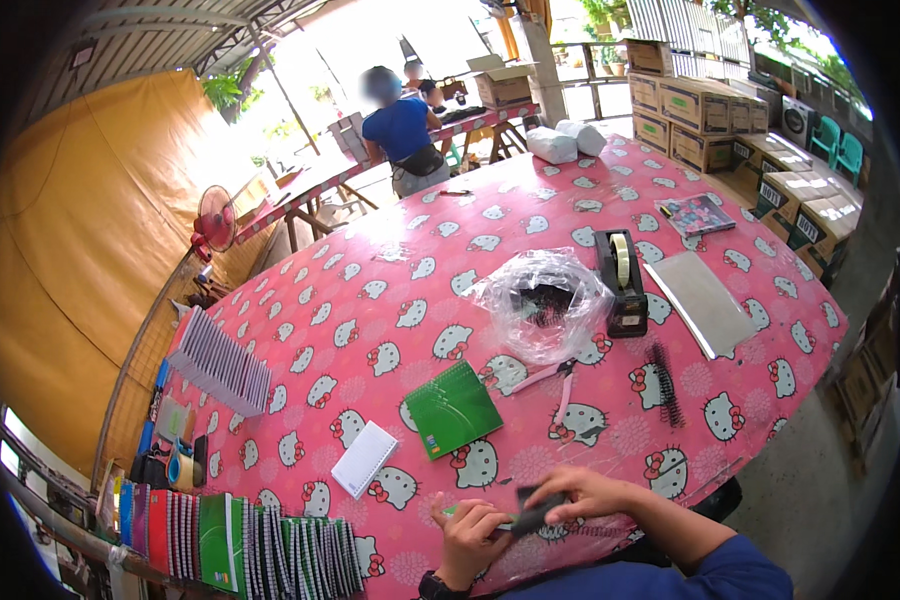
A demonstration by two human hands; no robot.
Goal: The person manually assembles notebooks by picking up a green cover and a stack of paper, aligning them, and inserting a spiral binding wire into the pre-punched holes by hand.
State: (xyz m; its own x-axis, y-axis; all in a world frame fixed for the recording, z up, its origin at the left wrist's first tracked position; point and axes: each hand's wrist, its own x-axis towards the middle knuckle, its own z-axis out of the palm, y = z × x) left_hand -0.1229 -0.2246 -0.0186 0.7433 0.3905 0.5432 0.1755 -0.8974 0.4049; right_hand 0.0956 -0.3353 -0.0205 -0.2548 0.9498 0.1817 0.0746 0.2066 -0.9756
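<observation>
At the table's near edge, my left hand [473, 540] is closed around a thin green-edged piece [452, 511], seen almost edge-on, perhaps a small notebook. My right hand [582, 495] is closed on a dark, flat, blurred thing [538, 510] pressed against it; its kind is unclear. Beyond the hands lie a green spiral notebook [453, 408] and a small white spiral notepad [364, 459]. Pliers with pink handles [564, 385] rest to the right of the green notebook. Black spiral binding coils [662, 386] lie farther right.
A clear plastic bag [515, 285] with black coils stands mid-table beside a tape dispenser [622, 290]. Flat clear-wrapped sheets [702, 302] lie right. Spiral notebooks [220, 545] line the near left; a notebook stack [220, 362] stands behind. A person [402, 130] works beyond the table.
</observation>
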